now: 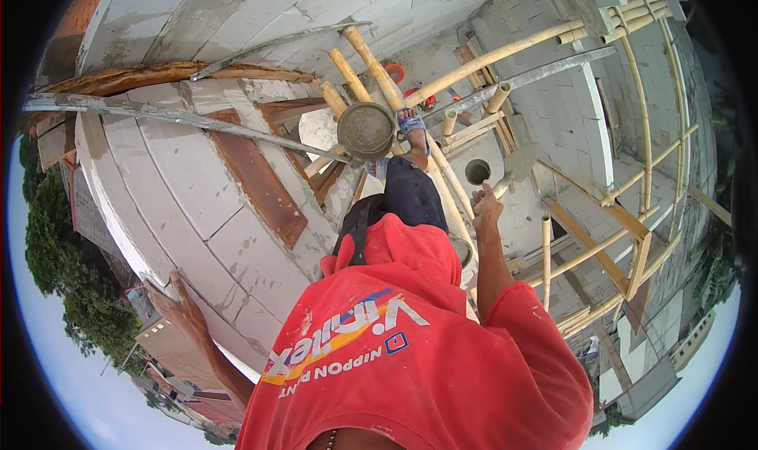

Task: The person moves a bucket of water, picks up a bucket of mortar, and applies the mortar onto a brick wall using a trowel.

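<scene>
Bricklaying trowel (521, 164) in use position, seen from above. The blade is a thin, flat metal plate, dull grey and coated with a mortar-like film; a short, pale handle joins it. The right hand (487, 205) holds this handle, its fingers closed around it. The left hand (168, 296) rests on the outer edge of a wall (193, 166), its fingers partly spread and grasping no loose object. The wall consists of large, smooth, pale-grey rectangular blocks with narrow joints and damp, darker blotches. A round bucket (365, 130) contains grey mortar with a wet, nearly level surface.

The trowel lies to the right of the body, over the scaffold side. Its long axis runs obliquely, from the handle at the hand to the blade at the upper right, so the blade points away from the person.

Reddish-brown wooden boards (257, 178) are set into the blockwork, and a straight metal bar (183, 119) crosses it. Round, yellowish bamboo poles (505, 61) form scaffolding around the feet, which wear blue sandals (410, 122). A second round container (478, 171) lies near the blade. Further block walls enclose the site; trees (75, 253) and sky border the left.
</scene>
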The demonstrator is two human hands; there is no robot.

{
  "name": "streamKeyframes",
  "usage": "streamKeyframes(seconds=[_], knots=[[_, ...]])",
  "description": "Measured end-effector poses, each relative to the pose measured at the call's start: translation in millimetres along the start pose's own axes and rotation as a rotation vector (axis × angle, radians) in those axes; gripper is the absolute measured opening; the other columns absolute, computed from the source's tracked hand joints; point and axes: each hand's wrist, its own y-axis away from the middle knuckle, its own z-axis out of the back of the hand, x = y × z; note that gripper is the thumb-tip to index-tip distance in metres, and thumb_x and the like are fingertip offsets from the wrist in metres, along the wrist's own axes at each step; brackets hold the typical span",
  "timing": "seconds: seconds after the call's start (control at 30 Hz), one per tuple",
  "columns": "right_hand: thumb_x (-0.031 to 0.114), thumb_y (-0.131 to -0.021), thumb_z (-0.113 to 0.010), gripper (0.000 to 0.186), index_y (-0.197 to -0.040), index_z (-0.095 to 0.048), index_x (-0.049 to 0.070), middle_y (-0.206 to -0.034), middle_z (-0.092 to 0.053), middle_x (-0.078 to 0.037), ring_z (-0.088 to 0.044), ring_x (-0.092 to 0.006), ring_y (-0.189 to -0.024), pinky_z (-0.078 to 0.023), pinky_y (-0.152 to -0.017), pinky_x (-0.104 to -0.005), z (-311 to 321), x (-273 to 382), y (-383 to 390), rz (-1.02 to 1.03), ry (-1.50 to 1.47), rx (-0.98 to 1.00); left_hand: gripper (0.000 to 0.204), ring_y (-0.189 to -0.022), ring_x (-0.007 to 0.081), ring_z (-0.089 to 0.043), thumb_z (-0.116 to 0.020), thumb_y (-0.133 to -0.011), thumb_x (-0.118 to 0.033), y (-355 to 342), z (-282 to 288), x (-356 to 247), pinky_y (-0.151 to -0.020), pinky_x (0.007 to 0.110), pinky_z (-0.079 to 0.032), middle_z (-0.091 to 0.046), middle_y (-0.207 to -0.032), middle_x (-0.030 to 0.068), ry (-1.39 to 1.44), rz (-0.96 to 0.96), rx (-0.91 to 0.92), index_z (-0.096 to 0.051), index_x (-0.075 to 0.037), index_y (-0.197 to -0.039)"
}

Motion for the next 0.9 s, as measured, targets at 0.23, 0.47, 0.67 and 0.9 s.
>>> streamKeyframes(seconds=[0.23, 0.47, 0.67, 0.9], knots=[[0.041, -0.088, -0.078, 0.047, -0.106, -0.063, 0.000, -0.083, -0.068, -0.012, -0.068, -0.0207, -0.068, -0.054, -0.064, -0.0358, -117.3, 48.0, 17.5, 0.412, 1.084, 0.422, 0.086, -0.147, 0.0422, -0.033, -0.057, -0.099, -0.055, 1.6, 0.9, -1.6, -0.121, 0.052, -0.026, -0.034, -0.159, 0.0284, 0.001, 0.000, -0.033, -0.032, 0.004, -0.156], [0.058, -0.084, -0.072, 0.074, -0.124, -0.060, -0.003, -0.108, -0.070, -0.031, -0.065, -0.0493, -0.107, -0.052, -0.091, -0.0520, -228.2, 8.5, -18.6, 0.652, 1.693, 0.806, 0.090, -0.150, 0.0365, -0.029, -0.057, -0.096, -0.062, -3.6, 10.0, -41.0, -0.122, 0.051, -0.024, -0.029, -0.163, 0.0242, -0.010, 0.224, 0.039, -0.029, -0.004, -0.160], [0.043, -0.080, -0.078, 0.065, -0.127, -0.059, 0.002, -0.122, -0.066, -0.026, -0.062, -0.0436, -0.117, -0.050, -0.098, -0.0495, -284.8, -91.3, -71.3, 0.724, 1.825, 1.143, 0.095, -0.148, 0.0378, -0.033, -0.056, -0.093, -0.069, 3.7, -3.7, -34.2, -0.119, 0.054, -0.029, -0.034, -0.161, 0.0224, 0.012, 0.496, -0.001, -0.031, -0.007, -0.159], [0.044, -0.076, -0.083, 0.055, -0.113, -0.070, 0.006, -0.114, -0.068, -0.020, -0.063, -0.0414, -0.110, -0.048, -0.096, -0.0498, -313.0, -203.2, -94.1, 1.012, 1.680, 1.366, 0.087, -0.147, 0.0380, -0.035, -0.057, -0.095, -0.065, 9.9, -1.8, -22.4, -0.119, 0.054, -0.030, -0.035, -0.160, 0.0228, -0.095, 0.539, -0.019, -0.035, -0.007, -0.157]])
